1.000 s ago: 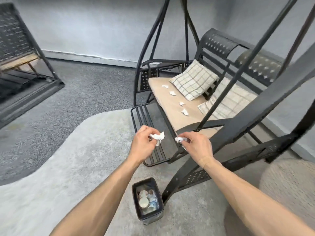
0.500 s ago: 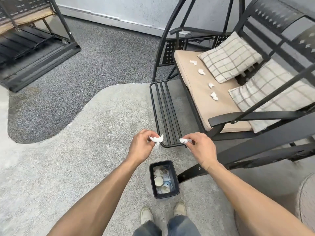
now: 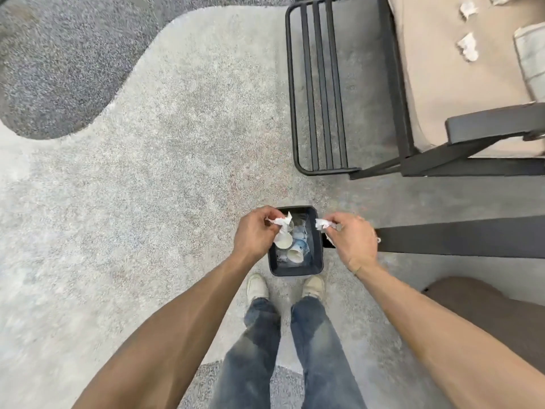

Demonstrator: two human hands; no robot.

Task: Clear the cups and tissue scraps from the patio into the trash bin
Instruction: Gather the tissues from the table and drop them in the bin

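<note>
- tissue scraps are what we carry: our left hand [image 3: 256, 235] pinches one crumpled scrap [image 3: 280, 225] between thumb and fingertips, held right over the open trash bin [image 3: 320, 255] so it falls straight in when we let go.
- our right hand [image 3: 352, 239] pinches a second, smaller scrap [image 3: 322, 223] the same way; it hangs at the bin's right rim, so we judge it needs a nudge inward before release.
- the left scrap trails downward from the pinch, its long axis roughly vertical toward the bin; the right one is a short wad pointing left, toward the bin.
- the bin stands upright on the pale rug [image 3: 147, 202], just ahead of our shoes [image 3: 258, 286], mouth up, with cups [image 3: 295, 254] already lying inside.
- farther out, two more scraps [image 3: 467, 47] lie on the tan seat cushion [image 3: 442, 93] of the black swing frame [image 3: 318, 93], not yet cleared.
</note>
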